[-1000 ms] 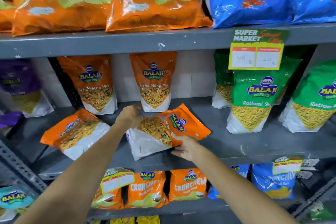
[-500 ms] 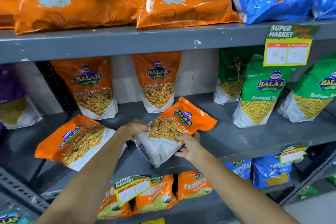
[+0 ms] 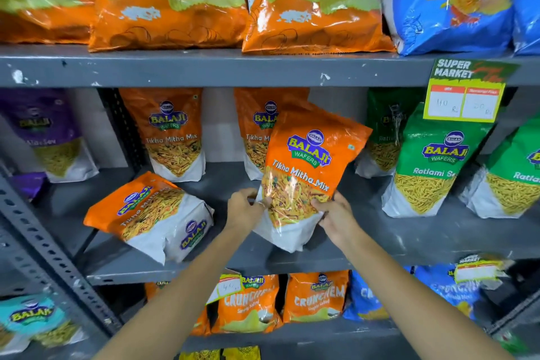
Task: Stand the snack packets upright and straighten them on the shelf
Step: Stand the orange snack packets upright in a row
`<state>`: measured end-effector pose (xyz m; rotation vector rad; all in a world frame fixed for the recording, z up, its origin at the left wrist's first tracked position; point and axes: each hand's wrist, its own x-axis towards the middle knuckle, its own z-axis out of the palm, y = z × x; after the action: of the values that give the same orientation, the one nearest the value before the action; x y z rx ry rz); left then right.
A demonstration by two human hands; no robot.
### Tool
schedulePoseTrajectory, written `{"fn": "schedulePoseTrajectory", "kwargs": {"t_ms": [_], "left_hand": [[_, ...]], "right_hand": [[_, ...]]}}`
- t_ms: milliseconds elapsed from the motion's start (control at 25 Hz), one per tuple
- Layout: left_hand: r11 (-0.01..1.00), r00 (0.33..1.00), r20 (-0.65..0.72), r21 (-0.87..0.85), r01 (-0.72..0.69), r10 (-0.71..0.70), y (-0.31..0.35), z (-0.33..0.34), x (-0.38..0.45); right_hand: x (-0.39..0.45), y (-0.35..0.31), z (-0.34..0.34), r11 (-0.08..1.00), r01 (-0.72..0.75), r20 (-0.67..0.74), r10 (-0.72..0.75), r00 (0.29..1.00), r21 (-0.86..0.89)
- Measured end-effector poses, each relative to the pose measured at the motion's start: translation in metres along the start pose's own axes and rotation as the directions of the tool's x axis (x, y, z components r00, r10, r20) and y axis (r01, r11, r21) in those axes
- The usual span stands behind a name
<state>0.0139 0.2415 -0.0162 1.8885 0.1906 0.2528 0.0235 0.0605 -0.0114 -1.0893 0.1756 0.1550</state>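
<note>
An orange Tikha Mitha Mix packet (image 3: 306, 166) is nearly upright, leaning slightly right, at the middle of the grey shelf (image 3: 222, 269). My left hand (image 3: 244, 207) grips its lower left edge and my right hand (image 3: 336, 216) grips its lower right edge. A second orange packet (image 3: 149, 213) lies flat and skewed on the shelf to the left. Two more orange packets stand upright at the back, one (image 3: 172, 134) in plain view, the other (image 3: 257, 131) partly hidden behind the held packet.
Green Ratlami Sev packets (image 3: 432, 166) stand at the right, a purple packet (image 3: 43, 137) at the left. A price tag (image 3: 464, 90) hangs from the upper shelf edge. Big orange and blue bags fill the shelf above; Crunchem packets (image 3: 315, 295) stand below.
Both hands have raised the packet from lying tilted on the shelf to nearly upright. The camera view has moved closer and shifted left.
</note>
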Motion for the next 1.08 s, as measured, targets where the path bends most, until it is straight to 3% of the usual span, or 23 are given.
{"fn": "schedulePoseTrajectory", "kwargs": {"t_ms": [280, 600, 880, 960, 1080], "left_hand": [[0.997, 0.984, -0.164, -0.017, -0.071, 0.067, 0.006, 0.014, -0.026], [0.998, 0.955, -0.295, 0.062, 0.007, 0.012, -0.01, 0.02, -0.009], [0.997, 0.976, -0.213, 0.04, 0.062, -0.052, -0.031, 0.035, -0.008], [0.998, 0.98, -0.185, -0.023, 0.066, -0.069, -0.032, 0.032, -0.014], [0.997, 0.971, -0.235, -0.074, 0.022, -0.039, -0.03, 0.02, -0.022]], "right_hand": [[0.015, -0.014, -0.01, 0.992, 0.005, 0.097, 0.007, 0.995, -0.122], [0.043, -0.012, 0.012, 0.96, 0.026, 0.17, 0.022, 0.985, -0.278], [0.066, -0.004, 0.014, 0.881, -0.014, 0.117, 0.079, 0.99, -0.474], [0.058, -0.004, 0.013, 0.87, 0.05, 0.076, -0.014, 0.997, -0.49], [0.036, -0.005, 0.015, 0.836, 0.296, -0.05, -0.357, 0.933, -0.461]]}}
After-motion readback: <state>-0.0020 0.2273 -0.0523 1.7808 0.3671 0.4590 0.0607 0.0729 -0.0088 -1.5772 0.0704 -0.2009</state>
